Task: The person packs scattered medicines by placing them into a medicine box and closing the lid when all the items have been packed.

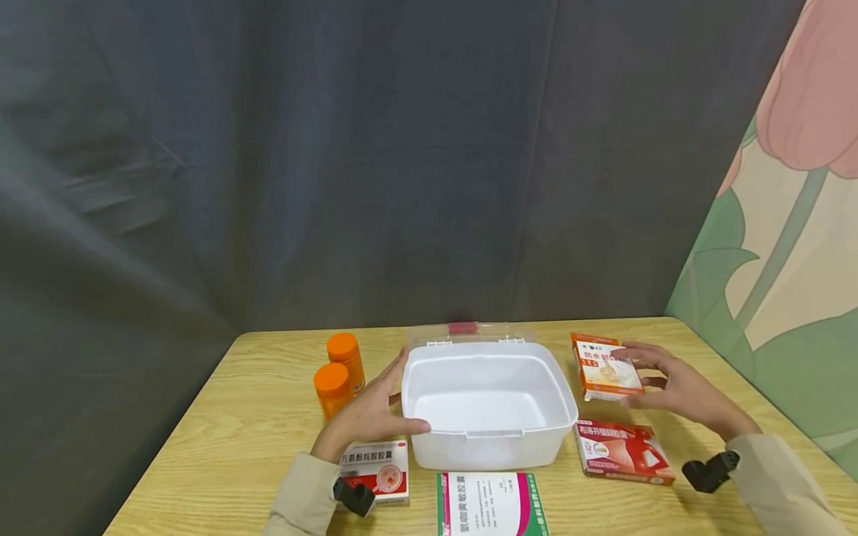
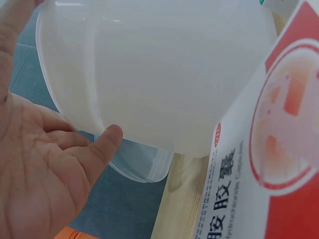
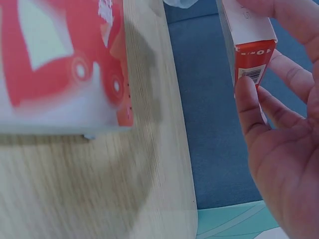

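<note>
My left hand (image 1: pixel 365 413) grips the left side of an open white plastic box (image 1: pixel 492 450), thumb by the front rim, other fingers along the side. Its whitish wall (image 2: pixel 149 74) fills much of the left wrist view. My right hand (image 1: pixel 684 391) holds an orange-and-white carton of waterproof plasters (image 1: pixel 606 368), right of the box. In the right wrist view, a fingertip presses the barcoded end of this carton (image 3: pixel 251 59). Just below lies a red-and-white medicine carton (image 1: pixel 623 450). A red-and-white capsule carton (image 1: pixel 382 465) lies partly hidden under my left wrist.
Two orange bottles (image 1: pixel 345 353) stand left of the white box, the nearer one (image 1: pixel 331 383) partly behind my left hand. A green-and-white capsule carton (image 1: pixel 492 506) lies at the front. The clear lid (image 1: pixel 429 333) is folded back. Dark cloth (image 1: pixel 402 186) hangs behind the wooden table (image 1: pixel 221 417).
</note>
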A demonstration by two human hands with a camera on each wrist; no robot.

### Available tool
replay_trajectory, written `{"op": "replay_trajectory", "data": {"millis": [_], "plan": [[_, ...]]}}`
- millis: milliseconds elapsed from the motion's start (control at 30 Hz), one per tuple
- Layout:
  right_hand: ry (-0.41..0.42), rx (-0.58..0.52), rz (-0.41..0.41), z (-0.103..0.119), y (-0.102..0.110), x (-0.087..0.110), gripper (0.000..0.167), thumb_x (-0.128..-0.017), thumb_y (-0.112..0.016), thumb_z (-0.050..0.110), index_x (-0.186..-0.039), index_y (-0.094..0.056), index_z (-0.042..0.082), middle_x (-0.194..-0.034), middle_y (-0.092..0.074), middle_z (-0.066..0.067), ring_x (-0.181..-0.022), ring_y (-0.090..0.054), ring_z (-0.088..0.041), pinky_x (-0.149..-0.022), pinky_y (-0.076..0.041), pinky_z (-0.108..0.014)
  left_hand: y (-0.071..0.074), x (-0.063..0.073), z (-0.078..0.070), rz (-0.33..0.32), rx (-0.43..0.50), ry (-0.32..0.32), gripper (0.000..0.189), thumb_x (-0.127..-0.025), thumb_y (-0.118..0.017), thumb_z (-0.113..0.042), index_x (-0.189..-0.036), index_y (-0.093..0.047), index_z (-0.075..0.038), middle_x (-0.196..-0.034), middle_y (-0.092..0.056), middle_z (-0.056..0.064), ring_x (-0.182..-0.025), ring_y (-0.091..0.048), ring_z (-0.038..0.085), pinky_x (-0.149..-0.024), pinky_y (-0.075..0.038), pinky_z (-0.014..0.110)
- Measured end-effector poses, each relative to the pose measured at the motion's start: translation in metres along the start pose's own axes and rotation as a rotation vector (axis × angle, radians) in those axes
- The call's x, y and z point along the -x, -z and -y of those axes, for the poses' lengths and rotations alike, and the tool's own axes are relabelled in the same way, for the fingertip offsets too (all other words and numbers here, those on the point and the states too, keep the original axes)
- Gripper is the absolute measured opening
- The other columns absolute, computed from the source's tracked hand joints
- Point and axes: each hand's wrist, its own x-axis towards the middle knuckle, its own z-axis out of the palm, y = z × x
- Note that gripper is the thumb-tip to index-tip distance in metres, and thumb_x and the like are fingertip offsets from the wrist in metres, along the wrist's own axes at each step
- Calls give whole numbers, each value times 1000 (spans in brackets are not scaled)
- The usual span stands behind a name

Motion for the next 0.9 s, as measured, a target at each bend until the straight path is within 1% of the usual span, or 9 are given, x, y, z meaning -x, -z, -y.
{"op": "replay_trajectory", "data": {"millis": [100, 233, 333, 433, 500, 667, 733, 800, 900], "plan": [[23, -5, -13, 3, -2, 2, 68, -76, -83, 14, -136, -52, 7, -145, -33, -20, -108, -43, 4, -83, -47, -20, 0, 1, -1, -1, 2, 2, 116, -76, -84, -35, -156, -4, -12, -161, -1, 7, -143, -20, 27, -104, -39, 40], [54, 7, -35, 6, -3, 4, 68, -74, -84, 13, -135, -54, 7, -142, -34, -22, -113, -36, 6, -81, -47, -18, 0, 3, -2, -2, 15, 7, 117, -75, -84, -35, -156, -4, -10, -161, -2, 9, -142, -23, 29, -104, -38, 41], [70, 31, -50, 10, -3, 6, 69, -73, -85, 13, -134, -55, 7, -142, -34, -21, -116, -31, 9, -81, -47, -17, 0, 3, -2, 0, 25, 8, 117, -75, -84, -35, -156, -3, -10, -161, -2, 10, -141, -25, 29, -104, -38, 42], [78, 43, -58, 15, -2, 7, 69, -72, -86, 13, -133, -55, 8, -142, -35, -18, -117, -29, 10, -82, -45, -15, 0, 4, -3, 1, 31, 7, 117, -75, -84, -34, -156, -3, -10, -161, -4, 11, -139, -28, 29, -104, -38, 41], [80, 48, -59, 19, -2, 8, 69, -72, -86, 13, -133, -55, 9, -142, -36, -13, -117, -30, 9, -83, -44, -15, 0, 5, -3, 1, 35, 6, 116, -76, -84, -34, -156, -4, -11, -161, -5, 11, -139, -30, 29, -104, -39, 40], [97, 37, -65, 28, -1, 9, 68, -71, -86, 12, -132, -56, 9, -140, -35, 12, -117, -32, 7, -83, -44, -14, 0, 5, -3, -5, 41, 0, 114, -76, -84, -34, -157, -6, -12, -160, -8, 11, -138, -32, 29, -103, -39, 41], [114, 28, -70, 30, -1, 8, 68, -71, -87, 11, -131, -57, 8, -139, -34, 18, -118, -32, 6, -83, -44, -14, -1, 4, -3, -3, 42, 3, 114, -76, -84, -33, -157, -7, -13, -160, -8, 11, -138, -31, 28, -103, -39, 41], [135, 17, -73, 33, -1, 8, 68, -70, -87, 9, -131, -57, 7, -139, -35, 17, -119, -32, 6, -83, -44, -13, -1, 4, -3, 0, 44, 9, 114, -76, -84, -33, -157, -6, -14, -161, -7, 10, -139, -29, 28, -104, -39, 40], [159, 8, -78, 37, 0, 7, 68, -69, -87, 8, -130, -57, 6, -140, -38, 6, -120, -32, 6, -82, -44, -11, -2, 3, -4, 9, 55, 14, 114, -77, -83, -32, -157, -5, -14, -161, -6, 8, -140, -27, 26, -105, -37, 40]]}}
